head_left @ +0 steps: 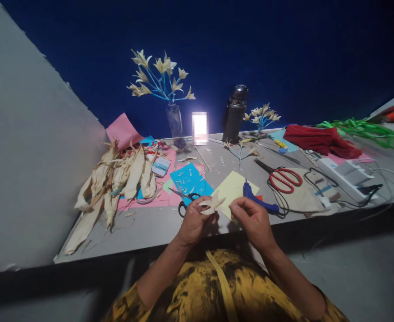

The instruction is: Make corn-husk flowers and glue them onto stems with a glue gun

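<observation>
- Fingers of the left hand (193, 219) are clamping a pale, thin, petal-shaped piece (211, 206), seemingly dried husk, near the table's front edge; its pointed ends are spreading towards the right hand (252, 219).
- Right thumb and forefinger are bringing their tips close together just beside those points (whether they are meeting, or pinching something thin, I cannot tell).
- Long, cream-coloured dried husks (89, 223) are lying at the far left, some hanging over the edge of the pale grey table (143, 228).
- Black-handled scissors with slim metal blades (176, 193) are resting beside the left hand, so moving that wrist gently should avoid nudging them.
- Blue paper (187, 176) is carrying loose pale slivers behind the scissors; low, slow movements should leave those undisturbed.
- Yellow paper (232, 181) is lying behind and between the hands, giving the pale points a plain backdrop.
- A light left grip near the base should be suiting this thin piece best, since squeezing could be creasing or splitting it.
- A blue plastic glue gun (262, 204) is lying just beyond the right hand; its nozzle could be hot, so knuckles should be staying clear.
- Red-handled scissors with dark blades (264, 166) are lying farther right.
</observation>
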`<action>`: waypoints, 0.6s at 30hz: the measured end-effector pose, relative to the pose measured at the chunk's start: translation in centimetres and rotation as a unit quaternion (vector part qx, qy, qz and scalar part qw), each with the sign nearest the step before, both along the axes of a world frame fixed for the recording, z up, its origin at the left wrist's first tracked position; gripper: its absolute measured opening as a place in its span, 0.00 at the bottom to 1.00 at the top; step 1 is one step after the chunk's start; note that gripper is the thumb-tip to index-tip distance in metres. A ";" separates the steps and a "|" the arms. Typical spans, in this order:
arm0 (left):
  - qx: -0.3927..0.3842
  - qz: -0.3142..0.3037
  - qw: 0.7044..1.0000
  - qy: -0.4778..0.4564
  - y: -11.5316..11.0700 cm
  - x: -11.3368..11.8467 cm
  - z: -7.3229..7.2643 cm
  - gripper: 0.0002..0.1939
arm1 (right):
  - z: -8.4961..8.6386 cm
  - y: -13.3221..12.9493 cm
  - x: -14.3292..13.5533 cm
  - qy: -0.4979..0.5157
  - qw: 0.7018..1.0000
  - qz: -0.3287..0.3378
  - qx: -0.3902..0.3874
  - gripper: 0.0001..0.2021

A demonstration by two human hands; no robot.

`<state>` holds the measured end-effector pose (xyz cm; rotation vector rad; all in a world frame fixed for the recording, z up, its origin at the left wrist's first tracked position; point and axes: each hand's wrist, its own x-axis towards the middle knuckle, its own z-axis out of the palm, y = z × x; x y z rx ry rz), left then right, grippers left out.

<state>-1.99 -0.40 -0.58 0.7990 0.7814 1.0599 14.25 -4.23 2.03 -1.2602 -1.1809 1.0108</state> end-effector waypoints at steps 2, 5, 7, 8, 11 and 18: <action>0.001 0.000 1.000 -0.009 0.2 -0.1 0.0 0.13 | -0.7 -0.6 0.0 -0.021 1.000 0.003 -0.014 0.12; -0.005 0.019 0.999 -0.031 0.6 0.0 0.1 0.14 | -1.9 -1.3 -0.5 -0.047 0.998 0.024 -0.029 0.12; -0.002 0.042 0.998 -0.038 1.0 0.2 0.3 0.15 | -2.6 -1.5 -0.8 -0.078 0.995 0.052 -0.018 0.12; 0.003 0.055 0.998 -0.038 1.2 0.3 0.4 0.16 | -2.9 -1.5 -0.9 -0.095 0.993 0.066 -0.009 0.12; 0.013 0.080 0.996 -0.030 1.9 0.4 0.6 0.16 | -3.2 -1.4 -1.0 -0.146 0.985 0.085 0.023 0.12; 0.018 0.111 0.994 0.000 2.7 -0.1 1.1 0.14 | -4.2 -1.4 -0.6 -0.234 0.964 0.075 0.105 0.12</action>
